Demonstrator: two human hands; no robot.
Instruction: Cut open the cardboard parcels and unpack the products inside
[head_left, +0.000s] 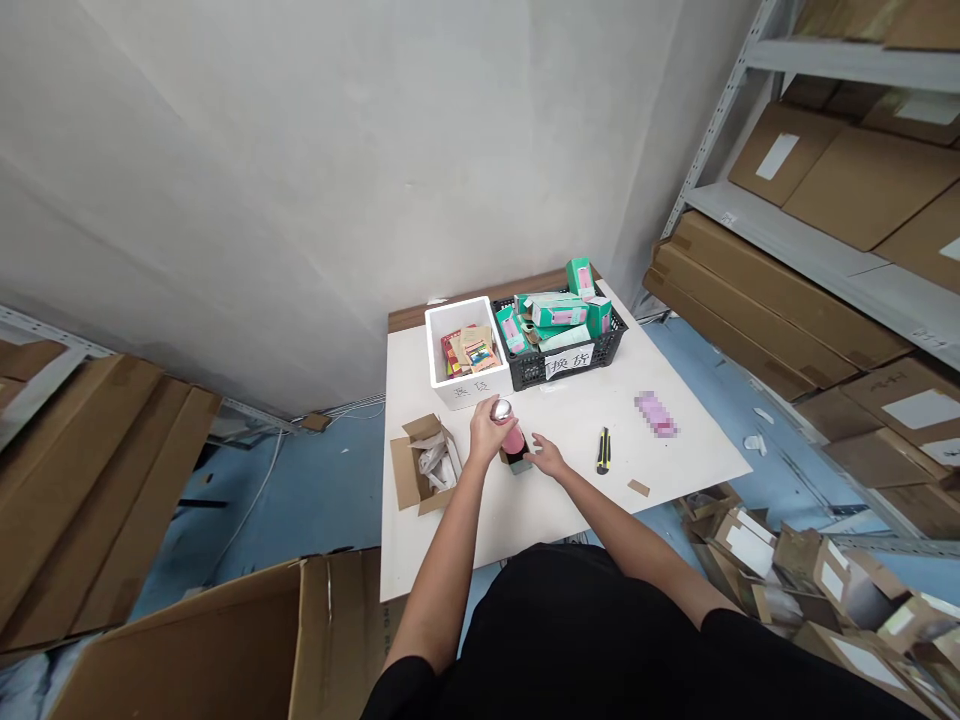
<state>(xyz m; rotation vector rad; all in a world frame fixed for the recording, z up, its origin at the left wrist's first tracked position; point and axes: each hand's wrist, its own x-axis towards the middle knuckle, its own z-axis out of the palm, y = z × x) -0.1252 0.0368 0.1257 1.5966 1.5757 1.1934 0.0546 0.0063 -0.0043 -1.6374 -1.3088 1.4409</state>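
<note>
My left hand [487,432] is closed around a pink bottle [514,438] with a shiny silver cap [501,408]. The bottle stands upright at the mouth of a small dark box [519,464] on the table; its lower part is hidden. At the box's right side is my right hand [547,456], fingers apart, thumb up; whether its fingertips touch the box I cannot tell. Left of the hands sits an opened cardboard box [405,475] with crumpled white wrapping [437,464] inside. A black and yellow box cutter [604,451] lies to the right.
Behind the hands stand a white foam box [469,392] of paper packets and a black crate [529,374] of green boxes [559,314]. A blurred pink-purple item [657,414] and a cardboard scrap [638,488] lie on the white table [705,455]. Shelving [810,230] with cartons rises at right.
</note>
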